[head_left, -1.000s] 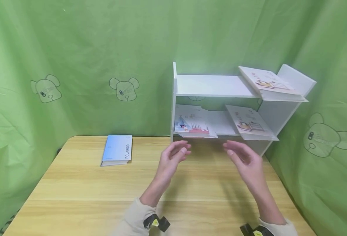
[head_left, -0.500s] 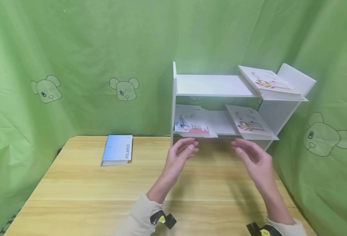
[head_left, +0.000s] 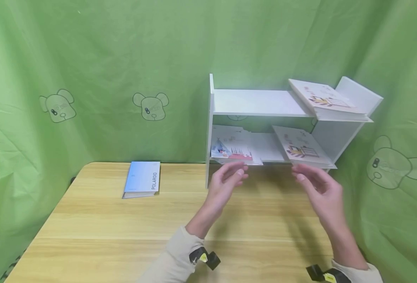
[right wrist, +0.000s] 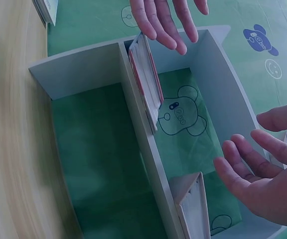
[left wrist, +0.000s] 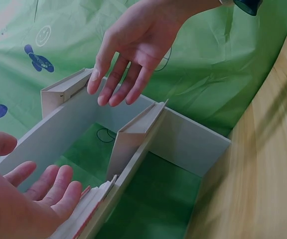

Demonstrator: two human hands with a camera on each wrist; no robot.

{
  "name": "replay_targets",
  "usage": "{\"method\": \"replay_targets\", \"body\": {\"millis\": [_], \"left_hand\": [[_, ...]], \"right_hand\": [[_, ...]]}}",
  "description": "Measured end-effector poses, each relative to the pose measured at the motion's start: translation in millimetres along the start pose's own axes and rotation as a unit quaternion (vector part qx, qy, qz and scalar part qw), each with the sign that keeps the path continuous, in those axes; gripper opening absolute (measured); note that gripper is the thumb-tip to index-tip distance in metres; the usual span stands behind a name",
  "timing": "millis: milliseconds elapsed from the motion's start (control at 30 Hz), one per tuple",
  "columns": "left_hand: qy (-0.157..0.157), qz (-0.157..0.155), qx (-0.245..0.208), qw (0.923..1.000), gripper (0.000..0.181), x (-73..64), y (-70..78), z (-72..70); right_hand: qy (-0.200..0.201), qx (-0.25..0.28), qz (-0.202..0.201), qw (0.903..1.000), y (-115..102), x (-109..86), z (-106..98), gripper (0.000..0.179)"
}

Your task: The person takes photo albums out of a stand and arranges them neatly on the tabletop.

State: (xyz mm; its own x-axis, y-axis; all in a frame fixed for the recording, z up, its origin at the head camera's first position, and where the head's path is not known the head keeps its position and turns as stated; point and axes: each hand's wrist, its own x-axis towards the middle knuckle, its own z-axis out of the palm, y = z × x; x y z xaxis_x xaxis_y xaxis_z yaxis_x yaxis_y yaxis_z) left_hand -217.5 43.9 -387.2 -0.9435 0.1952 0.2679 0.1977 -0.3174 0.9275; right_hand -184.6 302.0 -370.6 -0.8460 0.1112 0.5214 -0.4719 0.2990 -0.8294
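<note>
My left hand [head_left: 223,188] hovers over the table in front of the lower left of a white two-tier shelf [head_left: 258,103], fingers loosely bent and holding nothing. Level with it, my right hand [head_left: 321,193] hangs before the shelf's lower right, also without anything in its fingers. Nearest the left hand is a book with a blue and pink cover [head_left: 231,146], lying on the lower tier. Close to the right hand, a book with a yellow vehicle picture [head_left: 302,147] lies on the same tier. A similar book [head_left: 327,98] rests on the upper tier at the right.
A blue album marked POLAROID [head_left: 142,179] lies on the wooden table [head_left: 123,228], left of the shelf. Green curtains [head_left: 106,59] printed with bear faces hang behind and on both sides. Both lower-tier books jut past the shelf's front edge.
Both hands have drifted to the right in the head view, staying about the same distance apart. The books, shelf and album have stayed in place.
</note>
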Motion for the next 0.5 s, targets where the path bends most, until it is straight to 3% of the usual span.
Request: {"method": "replay_targets", "body": {"millis": [400,500], "left_hand": [[-0.016,-0.003,-0.015,0.9997,0.037,11.2,5.0,16.2],[-0.016,-0.002,-0.013,0.9998,0.037,14.2,6.1,20.2]], "right_hand": [[0.011,-0.02,0.013,0.9997,-3,7.5,-12,0.035],[0.013,-0.001,0.015,0.9998,-4,10.1,-16,0.035]]}}
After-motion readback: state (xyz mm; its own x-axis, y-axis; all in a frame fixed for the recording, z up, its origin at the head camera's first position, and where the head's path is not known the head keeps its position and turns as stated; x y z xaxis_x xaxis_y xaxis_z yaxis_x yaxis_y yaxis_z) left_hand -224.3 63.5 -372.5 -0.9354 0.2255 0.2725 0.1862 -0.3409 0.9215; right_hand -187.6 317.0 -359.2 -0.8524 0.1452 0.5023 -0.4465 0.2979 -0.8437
